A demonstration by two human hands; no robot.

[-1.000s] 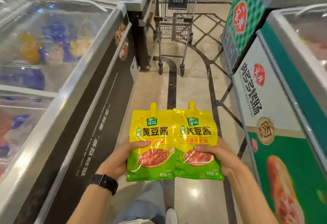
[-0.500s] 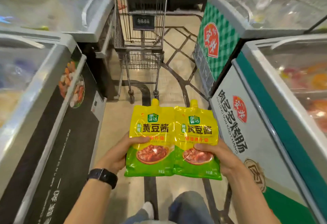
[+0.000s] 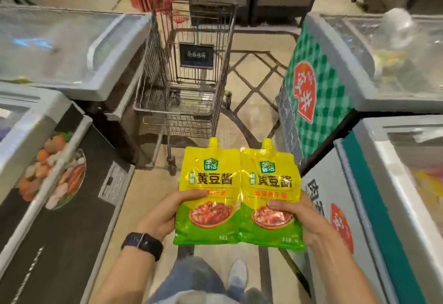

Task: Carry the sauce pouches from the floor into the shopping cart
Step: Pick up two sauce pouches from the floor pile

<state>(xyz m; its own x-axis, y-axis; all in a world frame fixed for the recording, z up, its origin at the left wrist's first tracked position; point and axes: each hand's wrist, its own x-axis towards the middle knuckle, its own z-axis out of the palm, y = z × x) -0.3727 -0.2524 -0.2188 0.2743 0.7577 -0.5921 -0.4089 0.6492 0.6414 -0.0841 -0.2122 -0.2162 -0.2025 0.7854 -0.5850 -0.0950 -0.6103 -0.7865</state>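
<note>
Yellow-and-green plastic sauce pouches, two in number, are held side by side in front of the person, spouts up, printed faces toward the camera. Both forearms reach forward from the lower edge of the view and converge slightly toward the middle. The left hand (image 3: pixel 163 215), with a black wristwatch (image 3: pixel 142 243) on its wrist, is turned palm-inward; its thumb lies across the front of the left yellow-and-green pouch (image 3: pixel 208 193) at mid-height, while the remaining fingers pass behind the pouch and are hidden. The right hand (image 3: pixel 303 217) mirrors this pose: its thumb presses on the front of the right yellow-and-green pouch (image 3: pixel 269 195) over the printed bowl, with the fingers behind. Each hand is thus closed on one pouch at its outer edge. The inner edges of the two pouches touch, the right one slightly overlapping the left.

Beyond the grip, directly ahead, stands a grey wire shopping cart (image 3: pixel 189 68), its basket showing no goods; the pouches are near it but not yet over it. To the left and right of the hands, glass-topped chest freezers (image 3: pixel 60 47) line the aisle. Below the grip, a blue-trousered leg and a pale shoe (image 3: pixel 237 273) show above the beige tiled floor (image 3: pixel 249 71).
</note>
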